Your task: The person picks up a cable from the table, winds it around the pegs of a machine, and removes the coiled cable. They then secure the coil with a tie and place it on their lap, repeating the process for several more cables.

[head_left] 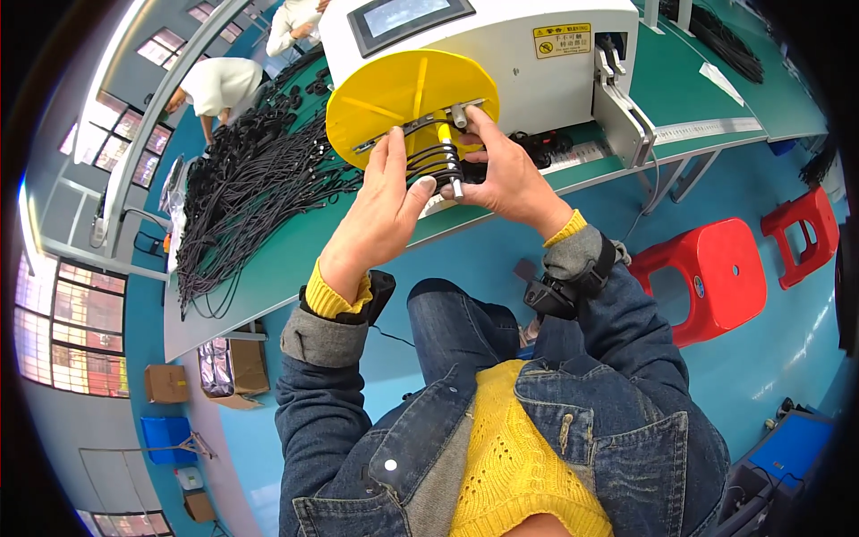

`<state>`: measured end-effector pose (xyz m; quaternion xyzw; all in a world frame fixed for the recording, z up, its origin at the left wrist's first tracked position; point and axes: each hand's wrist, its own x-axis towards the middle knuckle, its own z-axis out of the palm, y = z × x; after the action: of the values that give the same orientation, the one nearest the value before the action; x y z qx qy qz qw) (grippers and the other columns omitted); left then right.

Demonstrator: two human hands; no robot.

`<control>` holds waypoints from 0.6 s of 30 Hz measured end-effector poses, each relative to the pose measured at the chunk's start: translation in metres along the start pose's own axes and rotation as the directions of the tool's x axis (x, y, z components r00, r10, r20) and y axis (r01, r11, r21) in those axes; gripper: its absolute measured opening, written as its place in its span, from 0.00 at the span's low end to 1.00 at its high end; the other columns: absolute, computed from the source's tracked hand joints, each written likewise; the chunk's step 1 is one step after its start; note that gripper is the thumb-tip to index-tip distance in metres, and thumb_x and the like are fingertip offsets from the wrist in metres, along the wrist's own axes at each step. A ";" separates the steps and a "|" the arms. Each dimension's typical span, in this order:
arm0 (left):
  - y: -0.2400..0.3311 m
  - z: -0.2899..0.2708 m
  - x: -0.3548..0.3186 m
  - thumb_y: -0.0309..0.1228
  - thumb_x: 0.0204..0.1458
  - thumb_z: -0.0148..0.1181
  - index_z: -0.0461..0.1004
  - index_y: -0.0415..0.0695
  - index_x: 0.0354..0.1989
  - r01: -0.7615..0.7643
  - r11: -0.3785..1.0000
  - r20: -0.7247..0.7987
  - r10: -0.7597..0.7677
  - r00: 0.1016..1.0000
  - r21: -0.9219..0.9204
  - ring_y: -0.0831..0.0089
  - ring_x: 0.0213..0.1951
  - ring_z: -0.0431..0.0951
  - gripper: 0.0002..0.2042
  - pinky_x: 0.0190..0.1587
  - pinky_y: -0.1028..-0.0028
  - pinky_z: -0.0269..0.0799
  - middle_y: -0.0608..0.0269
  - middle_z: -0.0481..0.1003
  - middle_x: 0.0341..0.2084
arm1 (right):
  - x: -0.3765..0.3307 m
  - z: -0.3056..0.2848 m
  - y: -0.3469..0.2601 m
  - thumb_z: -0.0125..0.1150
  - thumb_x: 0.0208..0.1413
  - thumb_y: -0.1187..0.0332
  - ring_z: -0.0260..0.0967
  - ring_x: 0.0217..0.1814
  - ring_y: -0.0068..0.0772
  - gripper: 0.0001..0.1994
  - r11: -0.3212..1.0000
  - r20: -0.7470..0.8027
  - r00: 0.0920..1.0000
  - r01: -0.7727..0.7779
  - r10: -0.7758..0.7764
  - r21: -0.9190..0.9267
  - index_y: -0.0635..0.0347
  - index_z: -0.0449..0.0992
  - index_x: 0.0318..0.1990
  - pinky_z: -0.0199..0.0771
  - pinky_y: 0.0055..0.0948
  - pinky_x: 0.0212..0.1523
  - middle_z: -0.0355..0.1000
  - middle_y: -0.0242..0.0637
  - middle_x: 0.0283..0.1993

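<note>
A coil of black cable is wound around the pegs in front of a yellow disc on a white winding machine. My left hand cups the coil's left side, its fingers reaching up toward the disc and its thumb pressing near the coil's lower edge. On the other side, my right hand curls around the coil, with thumb low and fingers by a metal peg. Another peg's metal tip sticks out below the loops. My fingers partly hide the coil.
A large heap of black cables covers the left of the green table. A metal bracket stands right of the machine, beside a ruler strip. Red stools stand at right. A person in white bends over the far left.
</note>
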<state>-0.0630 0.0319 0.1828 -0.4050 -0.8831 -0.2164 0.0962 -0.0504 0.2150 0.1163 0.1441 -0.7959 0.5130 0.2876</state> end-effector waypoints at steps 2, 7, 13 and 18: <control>0.002 0.003 0.003 0.34 0.53 0.47 0.49 0.25 0.55 -0.005 1.000 -0.041 0.004 0.999 -0.027 0.43 0.54 0.56 0.27 0.55 0.63 0.55 0.32 0.57 0.50 | 0.000 0.002 0.002 0.70 0.37 0.64 0.70 0.43 0.36 0.42 0.999 -0.008 1.000 0.025 -0.025 0.045 0.66 0.53 0.59 0.72 0.32 0.41 0.67 0.48 0.46; 0.007 0.008 0.003 0.30 0.51 0.50 0.57 0.30 0.49 0.010 1.000 -0.120 -0.009 0.993 0.008 0.48 0.38 0.67 0.20 0.41 0.61 0.64 0.42 0.65 0.37 | -0.017 0.021 -0.015 0.65 0.43 0.68 0.72 0.39 0.41 0.36 0.966 0.052 0.996 -0.083 0.072 0.245 0.66 0.52 0.59 0.72 0.34 0.38 0.70 0.50 0.40; 0.018 0.015 0.001 0.28 0.50 0.50 0.62 0.34 0.37 -0.075 0.993 -0.213 0.093 0.973 0.092 0.49 0.29 0.70 0.10 0.30 0.59 0.66 0.47 0.67 0.28 | -0.021 0.034 -0.028 0.56 0.47 0.74 0.70 0.33 0.53 0.22 0.998 -0.225 0.974 0.006 -0.018 -0.055 0.68 0.57 0.49 0.70 0.39 0.32 0.69 0.56 0.31; 0.031 0.011 -0.009 0.27 0.49 0.51 0.61 0.36 0.32 -0.022 0.992 -0.143 0.040 0.989 0.128 0.48 0.29 0.69 0.08 0.30 0.58 0.66 0.47 0.67 0.27 | -0.021 0.027 -0.040 0.55 0.45 0.74 0.68 0.30 0.56 0.15 0.979 -0.124 0.985 -0.137 0.119 -0.151 0.68 0.60 0.40 0.68 0.43 0.29 0.68 0.55 0.28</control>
<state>-0.0341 0.0490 0.1795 -0.3951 -0.8792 -0.1877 0.1889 -0.0217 0.1722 0.1246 0.0397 -0.8240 0.4728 0.3096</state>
